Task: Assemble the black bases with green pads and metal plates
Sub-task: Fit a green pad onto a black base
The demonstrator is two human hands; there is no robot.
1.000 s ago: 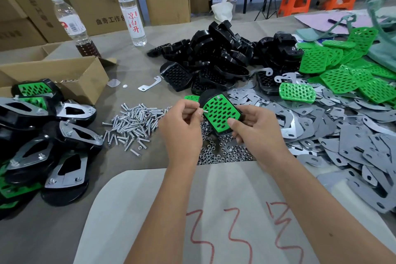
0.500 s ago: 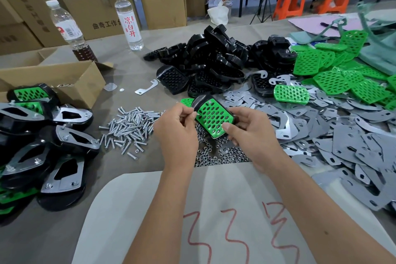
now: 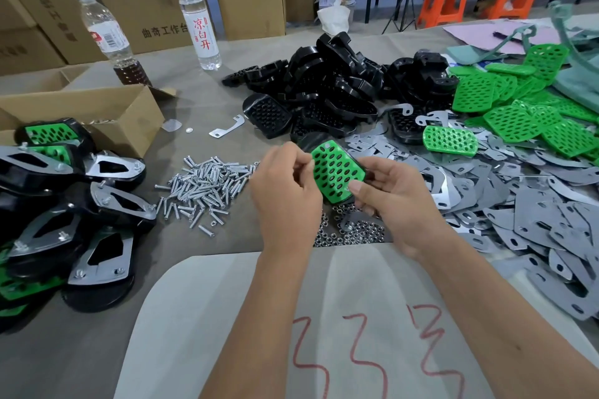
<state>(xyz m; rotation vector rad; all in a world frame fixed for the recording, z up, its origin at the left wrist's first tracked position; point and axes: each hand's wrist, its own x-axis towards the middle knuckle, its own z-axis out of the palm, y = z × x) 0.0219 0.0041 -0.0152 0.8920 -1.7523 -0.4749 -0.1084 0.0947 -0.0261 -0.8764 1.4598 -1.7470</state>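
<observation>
Pad (image 3: pixel 335 172) on base, gripped between right fingers (image 3: pixel 358 188), left fingers (image 3: pixel 301 160) pinching edge.

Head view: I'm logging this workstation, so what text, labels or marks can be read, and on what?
"曲奇工作台": cardboard box.
"凉白开": clear bottle.
Three red zigzag scrawls, no readable word: white sheet.
Left bottle label: too small.
Other box prints: blurred or cut off.
</observation>
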